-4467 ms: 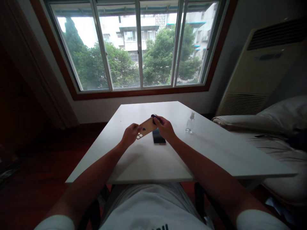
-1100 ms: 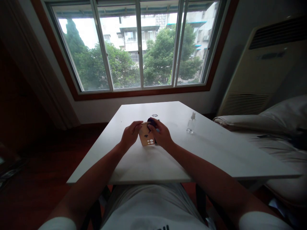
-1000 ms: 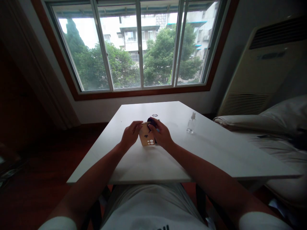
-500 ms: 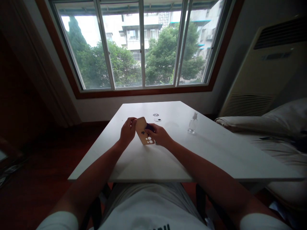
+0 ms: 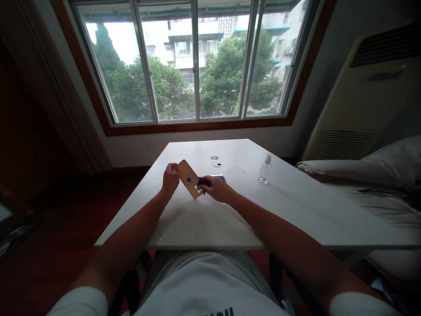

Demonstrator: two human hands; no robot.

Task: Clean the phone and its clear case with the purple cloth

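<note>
A tan phone case (image 5: pixel 186 171) with round camera holes and a small dark mark leans at a slant above the table. My left hand (image 5: pixel 170 178) is closed on its upper left corner. In my right hand (image 5: pixel 217 188) a dark purple cloth (image 5: pixel 204 181) is pinched, against the case near the camera holes. Just behind my right hand lies a phone (image 5: pixel 217 176), partly hidden by the hand.
Two small round flat pieces, a ring (image 5: pixel 214 158) and a disc (image 5: pixel 217 165), lie farther back on the white table (image 5: pixel 283 219). A clear spray bottle (image 5: pixel 264 170) stands upright to the right. Beyond the table is a window (image 5: pixel 194 66).
My left hand has shifted slightly left, and the case has tilted more to the left. The cloth sits lower, by the camera holes. More of the phone shows behind my right hand.
</note>
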